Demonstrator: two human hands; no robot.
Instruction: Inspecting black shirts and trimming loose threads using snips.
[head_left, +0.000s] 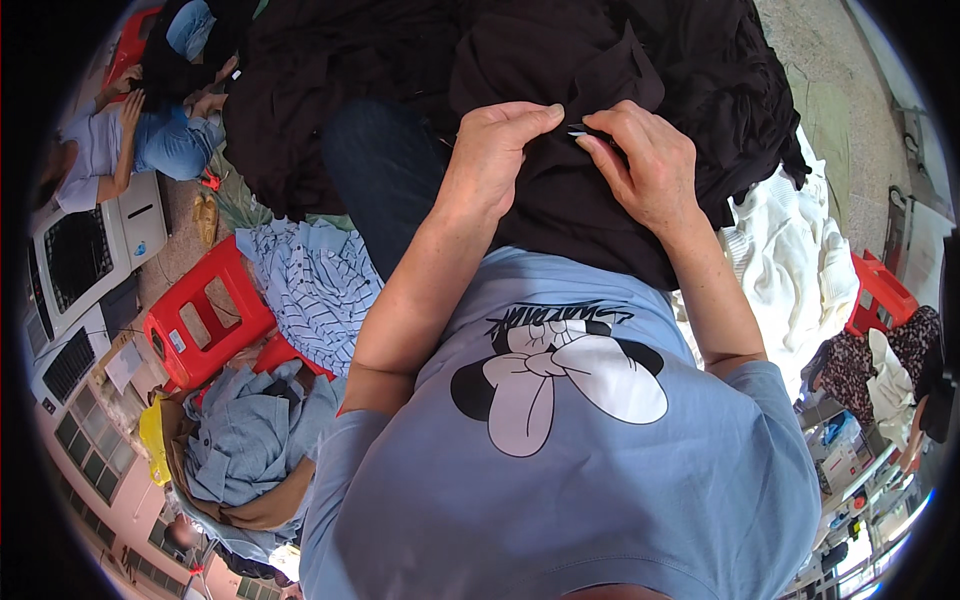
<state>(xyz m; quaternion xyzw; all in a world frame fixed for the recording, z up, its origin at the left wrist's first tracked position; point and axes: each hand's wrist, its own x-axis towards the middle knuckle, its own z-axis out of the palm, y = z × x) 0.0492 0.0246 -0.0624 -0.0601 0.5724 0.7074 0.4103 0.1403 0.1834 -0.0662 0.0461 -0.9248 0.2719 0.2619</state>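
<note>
A black garment (580,200) lies over my lap, part of a larger dark heap. My left hand (495,150) pinches a fold of it between thumb and fingers. Right beside it, my right hand (645,165) grips a small dark tool (579,130) with a pale glint, its tip against the same fold. The two hands nearly touch at the fingertips. What kind of tool it is stays mostly hidden by the fingers. My light blue printed shirt fills the lower part of the view.
More black garments (340,80) pile up ahead. A striped pale blue cloth (315,285), a red plastic stool (205,320) and a bag of blue clothes (250,450) lie left. White garments (790,260) are heaped right. Another person (130,140) sits far left.
</note>
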